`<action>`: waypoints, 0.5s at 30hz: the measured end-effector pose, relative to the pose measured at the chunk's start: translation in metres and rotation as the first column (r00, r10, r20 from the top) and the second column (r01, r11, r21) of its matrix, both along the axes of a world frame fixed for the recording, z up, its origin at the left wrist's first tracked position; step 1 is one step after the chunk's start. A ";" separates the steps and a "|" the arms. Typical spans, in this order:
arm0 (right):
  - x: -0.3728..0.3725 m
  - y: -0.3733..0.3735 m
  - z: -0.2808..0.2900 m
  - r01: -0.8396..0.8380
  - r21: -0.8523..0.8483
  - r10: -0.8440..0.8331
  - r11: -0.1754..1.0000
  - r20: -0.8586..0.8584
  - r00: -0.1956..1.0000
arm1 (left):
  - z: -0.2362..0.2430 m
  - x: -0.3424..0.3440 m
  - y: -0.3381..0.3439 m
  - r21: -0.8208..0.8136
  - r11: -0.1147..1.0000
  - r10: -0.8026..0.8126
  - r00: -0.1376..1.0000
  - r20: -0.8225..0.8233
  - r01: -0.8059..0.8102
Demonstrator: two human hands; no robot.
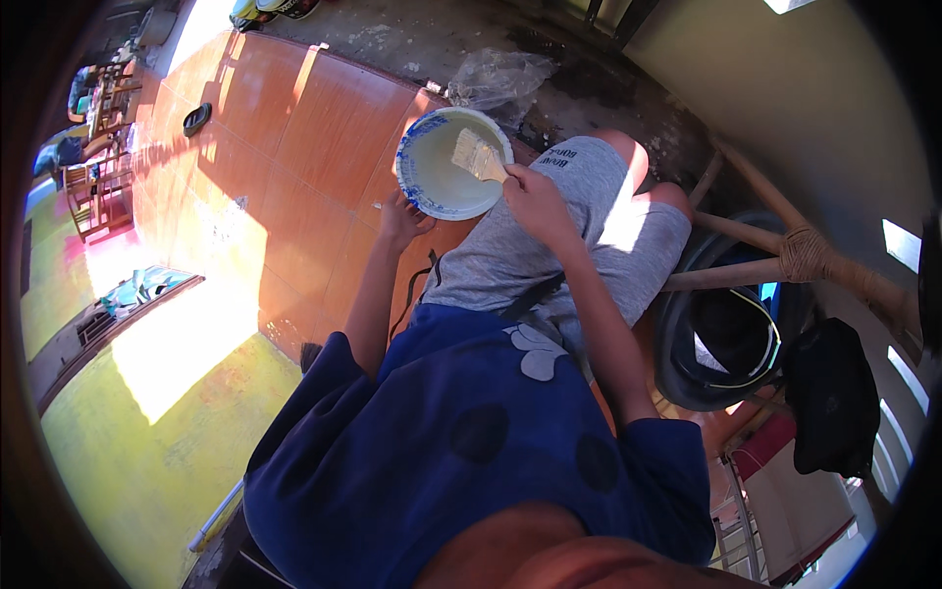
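My right hand [540, 204] is closed round the handle of a flat paintbrush [478, 155]. Its wide bristles, coated pale cream, are over the opening of a round white bucket [401, 165]. Blue smears mark the bucket's rim and inner wall, and a pale whitish liquid [446, 177] lies inside. At the bucket's near left side, my left hand [400, 222] curls against the outside below the rim, thumb and fingers apart; part of the grip is hidden. The bucket stands beside my legs in grey shorts [491, 257].
Crumpled clear plastic [500, 79] lies just beyond the bucket. Orange tiles [314, 187] spread to the left, with a dark sandal [197, 120] on them. At right are a bamboo frame [756, 191], a black tyre-like ring [677, 363] and a hanging black bag [832, 398].
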State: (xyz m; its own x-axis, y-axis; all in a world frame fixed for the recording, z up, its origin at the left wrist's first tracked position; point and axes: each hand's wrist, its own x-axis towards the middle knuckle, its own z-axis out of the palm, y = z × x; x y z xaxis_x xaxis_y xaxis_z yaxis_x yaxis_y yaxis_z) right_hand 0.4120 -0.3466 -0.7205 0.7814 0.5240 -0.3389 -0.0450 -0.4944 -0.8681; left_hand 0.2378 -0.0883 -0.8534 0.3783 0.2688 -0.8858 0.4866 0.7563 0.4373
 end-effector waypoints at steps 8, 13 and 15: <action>0.035 -0.022 0.002 0.151 0.171 -0.099 0.974 -0.282 0.954 | -0.006 -0.006 -0.011 0.143 0.981 0.102 0.979 0.177 -0.128; 0.047 -0.037 0.013 0.217 0.244 -0.114 0.945 -0.378 0.919 | 0.005 0.020 -0.009 0.269 0.962 -0.067 0.918 0.392 -0.045; 0.041 -0.027 0.009 0.117 0.236 -0.039 0.965 -0.312 0.949 | 0.022 0.030 -0.014 0.336 0.942 -0.107 0.936 0.335 -0.013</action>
